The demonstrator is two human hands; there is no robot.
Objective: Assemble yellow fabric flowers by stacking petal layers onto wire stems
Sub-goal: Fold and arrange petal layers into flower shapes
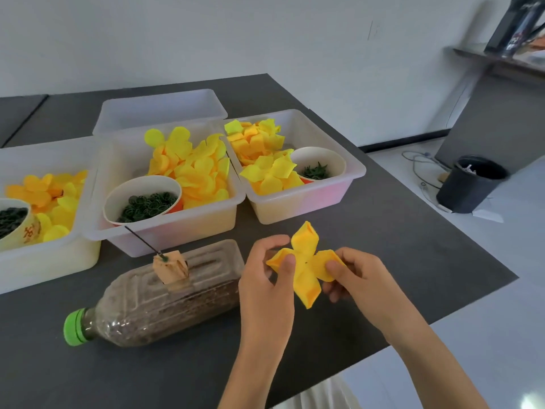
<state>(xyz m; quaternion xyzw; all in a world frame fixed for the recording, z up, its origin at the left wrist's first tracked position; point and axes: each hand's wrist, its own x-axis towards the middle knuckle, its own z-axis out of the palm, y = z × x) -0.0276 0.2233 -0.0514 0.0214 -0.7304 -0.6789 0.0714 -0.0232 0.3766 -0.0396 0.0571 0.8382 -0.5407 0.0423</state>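
Note:
I hold a four-lobed orange-yellow petal layer (306,262) with a small hole at its centre, above the dark table. My left hand (267,278) pinches its left lobe between thumb and fingers. My right hand (358,276) pinches its right lobe. A thin dark wire stem (141,241) with a folded orange bud (170,268) at its base stands stuck in the side of a lying plastic bottle (165,299) with a green cap, left of my hands.
Three white bins (309,199) at the back of the table hold several yellow petals (194,163). Paper cups (141,196) of small dark green parts sit inside them. An empty bin (159,109) stands behind. The table edge (472,299) runs close on the right; a black bucket (469,184) is on the floor.

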